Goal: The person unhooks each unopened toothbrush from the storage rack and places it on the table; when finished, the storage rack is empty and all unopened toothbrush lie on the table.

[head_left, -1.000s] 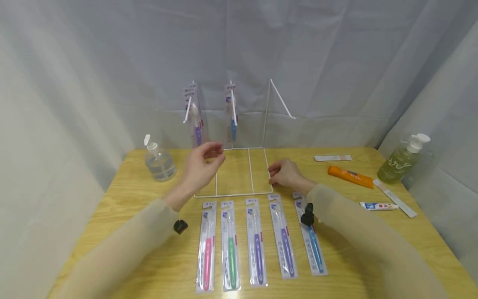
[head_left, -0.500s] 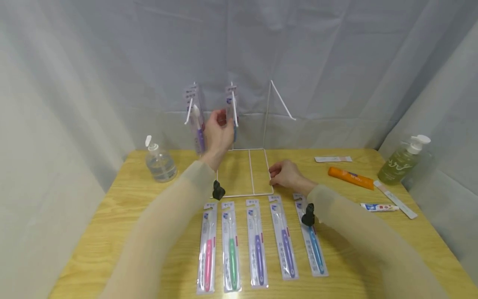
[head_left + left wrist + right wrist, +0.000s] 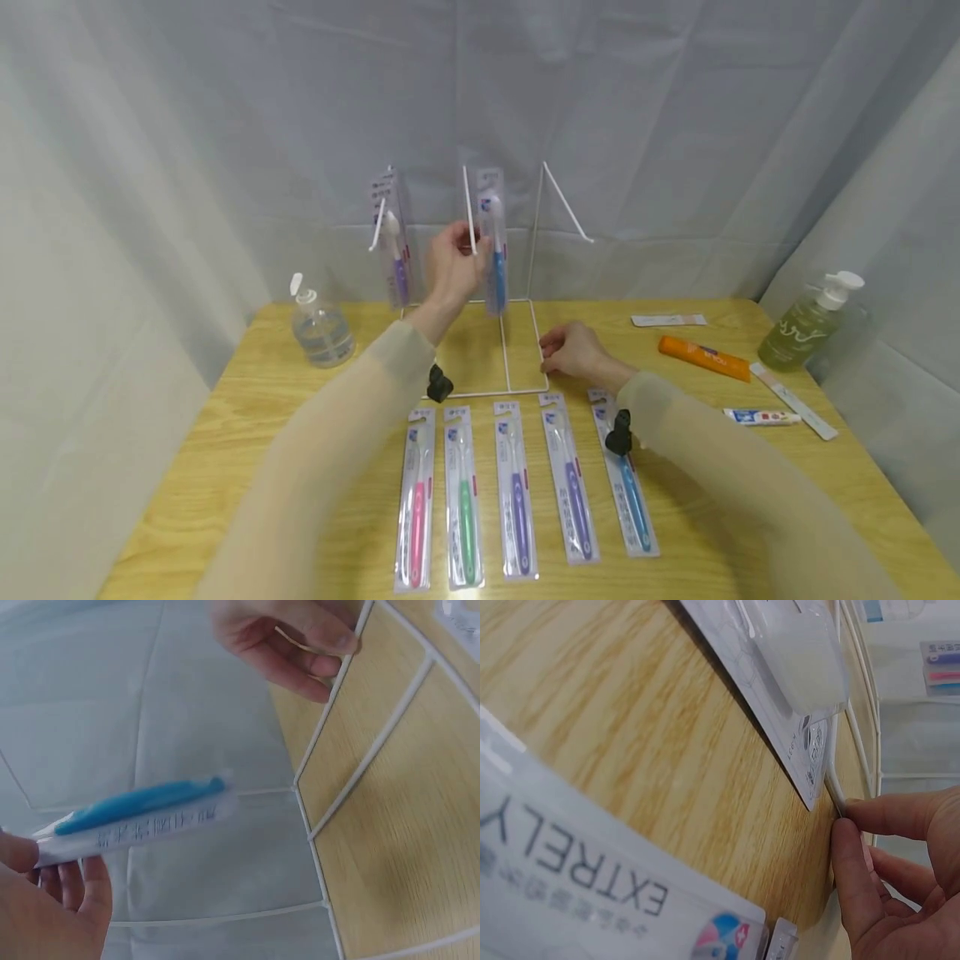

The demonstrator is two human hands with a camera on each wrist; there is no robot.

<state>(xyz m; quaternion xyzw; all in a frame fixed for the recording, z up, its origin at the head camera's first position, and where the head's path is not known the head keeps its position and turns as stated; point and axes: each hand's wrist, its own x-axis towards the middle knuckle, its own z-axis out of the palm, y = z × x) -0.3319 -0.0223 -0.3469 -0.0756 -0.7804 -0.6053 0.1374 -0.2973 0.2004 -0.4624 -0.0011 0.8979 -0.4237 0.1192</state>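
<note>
My left hand (image 3: 452,271) pinches a packaged blue toothbrush (image 3: 498,279) by its side edge. The pack stands upright, just right of the middle hook (image 3: 468,204) of a white wire rack (image 3: 472,392), and looks apart from that hook. In the left wrist view, thumb and fingers grip the pack (image 3: 142,814) at one edge. My right hand (image 3: 579,352) holds the right side wire of the rack's base; thumb and forefinger pinch that wire (image 3: 838,784) in the right wrist view. Packaged toothbrushes (image 3: 393,242), a purple one in front, hang on the left hook.
In front of the rack lies a row of several packaged toothbrushes (image 3: 516,492). A clear pump bottle (image 3: 322,329) stands left. To the right are an orange tube (image 3: 705,357), a small toothpaste tube (image 3: 761,416), thin sachets (image 3: 667,319) and a green pump bottle (image 3: 802,329).
My left hand rose to the middle hook, took hold of the blue toothbrush pack there, and moved it off to the right. My right hand has stayed on the rack.
</note>
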